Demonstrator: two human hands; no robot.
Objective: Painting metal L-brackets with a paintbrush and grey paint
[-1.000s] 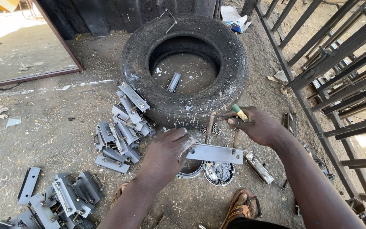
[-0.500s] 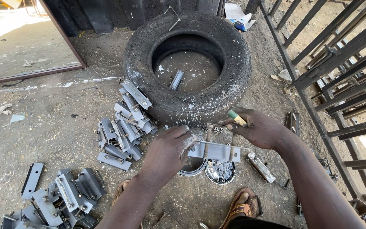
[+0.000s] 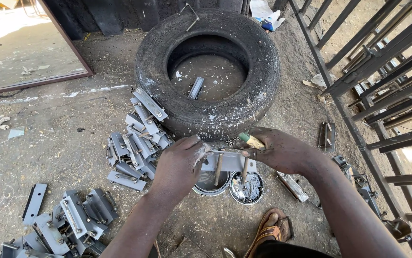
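My left hand (image 3: 179, 165) grips the left end of a flat grey metal bracket (image 3: 229, 161) held level above two small round tins (image 3: 247, 187). My right hand (image 3: 277, 150) holds the bracket's right end, with a yellow-and-green handled tool (image 3: 250, 140) pinched under its fingers. Two thin wooden sticks hang down from the bracket toward the tins. The right tin holds small metal parts; the left tin (image 3: 210, 184) is partly hidden by my left hand.
A worn black tyre (image 3: 206, 67) lies flat on the dirt ahead, one metal piece inside it. Piles of grey brackets (image 3: 136, 141) lie left of my hands, with another bracket heap (image 3: 67, 222) at lower left. Metal bars (image 3: 382, 76) run along the right. My sandalled foot (image 3: 268, 231) is below.
The view has tipped so the tyre sits lower in frame. Both hands have kept hold of the bracket over the tins, drawing it slightly closer together.
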